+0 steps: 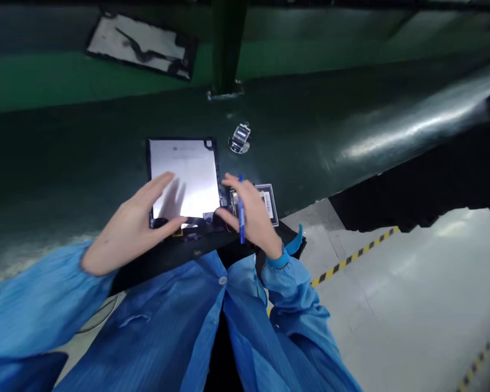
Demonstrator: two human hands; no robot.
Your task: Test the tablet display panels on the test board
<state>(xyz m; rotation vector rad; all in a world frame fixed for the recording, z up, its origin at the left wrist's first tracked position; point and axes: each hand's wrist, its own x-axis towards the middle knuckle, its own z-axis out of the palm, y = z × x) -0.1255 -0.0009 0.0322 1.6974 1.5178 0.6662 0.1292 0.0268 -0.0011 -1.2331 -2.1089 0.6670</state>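
On the dark green bench lies a flat tablet-sized panel (198, 171) with a silvery back and a black frame. My left hand (136, 226) is over its lower left corner, thumb and fingers spread apart. At the lower right corner is my right hand (253, 215), with a blue pen (241, 218) lying along its fingers; the thumb and forefinger reach toward the panel's edge. Whether the fingertips touch the panel, I cannot tell. Partly under my right hand is a dark piece with a white-bordered label (268, 202).
A shiny metal object (240, 139) sits on the bench (302, 130) behind the panel. A dark post (227, 49) rises at the back, with a framed, light-faced panel (142, 43) to its left. Black cloth (424, 174) hangs at right, above a floor with yellow-black tape (355, 256).
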